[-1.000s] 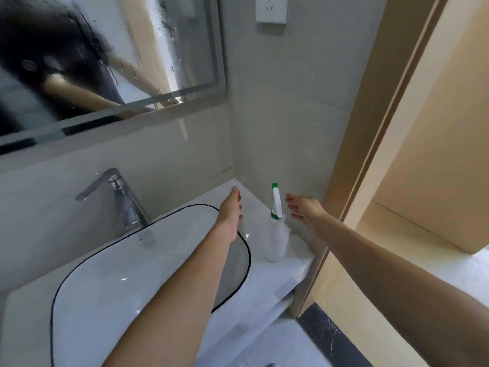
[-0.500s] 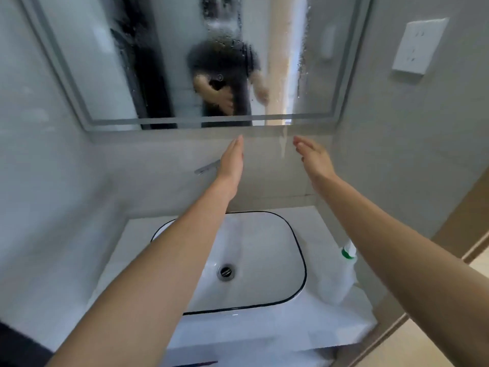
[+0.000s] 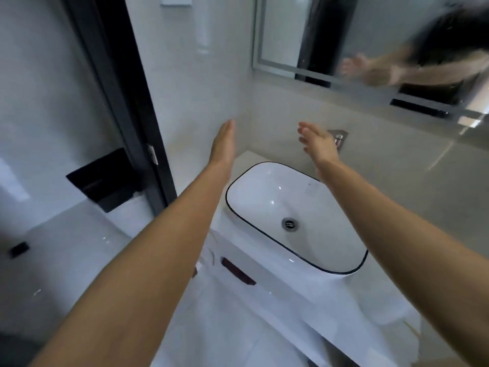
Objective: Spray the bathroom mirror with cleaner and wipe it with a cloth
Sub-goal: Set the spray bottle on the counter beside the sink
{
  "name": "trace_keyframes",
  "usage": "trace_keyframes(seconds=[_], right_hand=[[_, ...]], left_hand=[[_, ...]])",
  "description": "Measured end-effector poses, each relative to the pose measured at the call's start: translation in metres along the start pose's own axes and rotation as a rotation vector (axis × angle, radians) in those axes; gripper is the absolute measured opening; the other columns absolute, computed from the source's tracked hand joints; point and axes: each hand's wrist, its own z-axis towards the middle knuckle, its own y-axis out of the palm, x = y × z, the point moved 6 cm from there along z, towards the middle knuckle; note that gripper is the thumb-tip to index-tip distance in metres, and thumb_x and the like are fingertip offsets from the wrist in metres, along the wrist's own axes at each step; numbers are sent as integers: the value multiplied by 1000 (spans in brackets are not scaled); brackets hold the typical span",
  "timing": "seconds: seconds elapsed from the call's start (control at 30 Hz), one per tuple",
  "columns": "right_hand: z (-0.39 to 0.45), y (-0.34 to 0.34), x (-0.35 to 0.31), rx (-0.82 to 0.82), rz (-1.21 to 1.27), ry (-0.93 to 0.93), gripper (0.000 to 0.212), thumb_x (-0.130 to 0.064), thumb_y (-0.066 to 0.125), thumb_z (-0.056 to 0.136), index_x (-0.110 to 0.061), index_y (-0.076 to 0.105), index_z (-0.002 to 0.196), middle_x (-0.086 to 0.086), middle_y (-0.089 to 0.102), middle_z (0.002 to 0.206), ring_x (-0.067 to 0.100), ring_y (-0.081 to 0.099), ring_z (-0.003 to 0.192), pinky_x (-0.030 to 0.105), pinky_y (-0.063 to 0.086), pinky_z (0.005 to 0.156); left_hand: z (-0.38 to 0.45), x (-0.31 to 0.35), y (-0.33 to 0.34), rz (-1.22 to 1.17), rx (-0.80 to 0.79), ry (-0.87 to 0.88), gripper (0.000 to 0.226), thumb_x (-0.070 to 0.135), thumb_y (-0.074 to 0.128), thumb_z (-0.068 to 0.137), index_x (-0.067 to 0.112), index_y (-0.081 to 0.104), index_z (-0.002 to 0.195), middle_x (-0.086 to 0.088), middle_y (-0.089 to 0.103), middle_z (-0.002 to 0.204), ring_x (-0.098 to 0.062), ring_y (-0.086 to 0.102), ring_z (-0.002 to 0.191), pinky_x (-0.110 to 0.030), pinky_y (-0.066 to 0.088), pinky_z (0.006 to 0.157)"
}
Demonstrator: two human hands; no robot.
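Being swung leftward since the earlier views: the camera's aim. The spray bottle, seen half a second ago standing on the counter's right end, is no longer being shown, and no cloth is being shown anywhere. This is judged to mean that a cloth is being searched for, the wiping step not yet being started.

Items being recorded:

- Left hand [image 3: 224,144], one: being held out over the counter's left end, fingers straight and pressed together, nothing being held.
- Right hand [image 3: 318,143], one: being held out above the basin's far rim, fingers loosely spread, nothing being held.
- Mirror [image 3: 370,41], one: the task's thing, being shown at upper right on the wall above the basin, both hands well apart from it; blur is preventing any droplets from being made out.
- Basin [image 3: 312,263], one: white with a dark rim, being carried by the counter [image 3: 246,154].
- Drain [image 3: 290,224], one: at the basin's middle.
- Tap [image 3: 337,136], one: partly hidden behind the right hand.
- Dark door frame [image 3: 124,102], one: at left.
- Black wall-mounted box [image 3: 105,181], one: beside that frame.
- Cabinet handle [image 3: 238,270], one counted with certainty, below the counter edge.
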Motion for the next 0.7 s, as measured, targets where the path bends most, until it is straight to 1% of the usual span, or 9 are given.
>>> trace_keyframes(seconds=[0.13, 0.23, 0.33, 0.47, 0.53, 0.57, 0.6, 0.63, 0.7], right_hand=[[-36, 56, 14, -166, 1, 26, 35, -14, 53, 101, -11, 59, 135, -1, 61, 117, 15, 58, 107, 25, 42, 93], [-61, 88, 22, -259, -55, 35, 31, -13, 59, 97, -12, 65, 127, -5, 65, 100, 12, 62, 94, 30, 48, 91], [-95, 119, 42, -325, -131, 57, 26, -11, 61, 90, -16, 71, 114, -3, 68, 97, 18, 65, 96, 41, 52, 100], [-152, 151, 81, -416, -345, 48, 24, -9, 60, 90, -13, 73, 109, 5, 71, 110, 25, 67, 106, 40, 55, 98], [-175, 161, 101, -465, -486, 10, 27, -8, 60, 90, -9, 73, 113, 7, 72, 116, 24, 67, 109, 31, 52, 94], [-184, 166, 111, -489, -545, -1, 28, -7, 59, 89, -8, 73, 114, 7, 72, 118, 24, 66, 111, 25, 48, 90], [-190, 170, 123, -505, -588, 3, 28, -6, 59, 89, -9, 73, 114, 7, 72, 119, 24, 65, 112, 22, 44, 87], [-196, 174, 136, -520, -624, 20, 27, -6, 60, 88, -10, 73, 112, 7, 73, 118, 25, 65, 112, 21, 42, 85], [-203, 185, 166, -554, -701, 49, 23, -8, 62, 89, -14, 74, 108, 6, 73, 116, 26, 66, 109, 23, 43, 83]], left_hand=[[-37, -16, -65, 37, 96, -66, 53, 49, 40, 102, 26, 38, 150, 5, 40, 154, -17, 42, 138, -43, 31, 118], [-66, -28, -102, 90, 179, -81, 50, 45, 41, 102, 24, 41, 148, 4, 42, 152, -19, 43, 137, -43, 32, 117], [-95, -52, -128, 170, 201, -113, 47, 41, 45, 101, 21, 46, 144, 2, 48, 146, -20, 46, 133, -40, 35, 115], [-134, -99, -163, 446, 180, -195, 47, 39, 52, 98, 13, 55, 137, -7, 58, 136, -25, 54, 126, -33, 43, 102], [-152, -121, -182, 601, 162, -233, 33, 35, 54, 97, 11, 66, 115, -9, 67, 109, -28, 62, 103, -32, 48, 85], [-159, -132, -192, 664, 165, -251, 21, 31, 55, 95, 13, 66, 92, -5, 64, 88, -25, 59, 86, -29, 46, 72], [-164, -142, -201, 713, 182, -257, 23, 27, 55, 93, 16, 55, 73, -2, 55, 73, -24, 52, 75, -27, 41, 63], [-168, -152, -210, 784, 191, -260, 28, 25, 55, 92, 17, 46, 67, -1, 50, 68, -24, 48, 72, -28, 38, 60], [-175, -169, -223, 890, 200, -273, 19, 24, 55, 90, 14, 53, 74, -6, 59, 77, -26, 54, 78, -32, 46, 68]])
